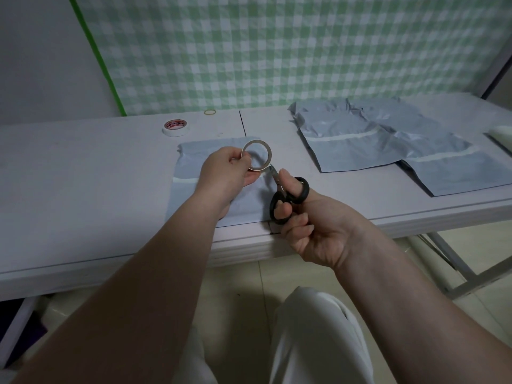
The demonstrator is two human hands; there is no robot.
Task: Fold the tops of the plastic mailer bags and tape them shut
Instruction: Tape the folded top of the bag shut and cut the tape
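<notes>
A grey mailer bag [194,162] lies flat on the white table [83,176] in front of me, with a pale strip across it. Above it my left hand [227,173] pinches a thin, nearly used-up tape ring [256,156]. My right hand [310,225] grips black-handled scissors [288,198], thumb and fingers through the loops. The short blades point up at the lower right edge of the ring. I cannot tell whether tape runs between the blades.
A full tape roll with a red label [175,127] sits at the back left, a rubber band [210,111] behind it. Several grey mailer bags [360,142] lie overlapped at the right. A white object [500,134] is at the far right edge.
</notes>
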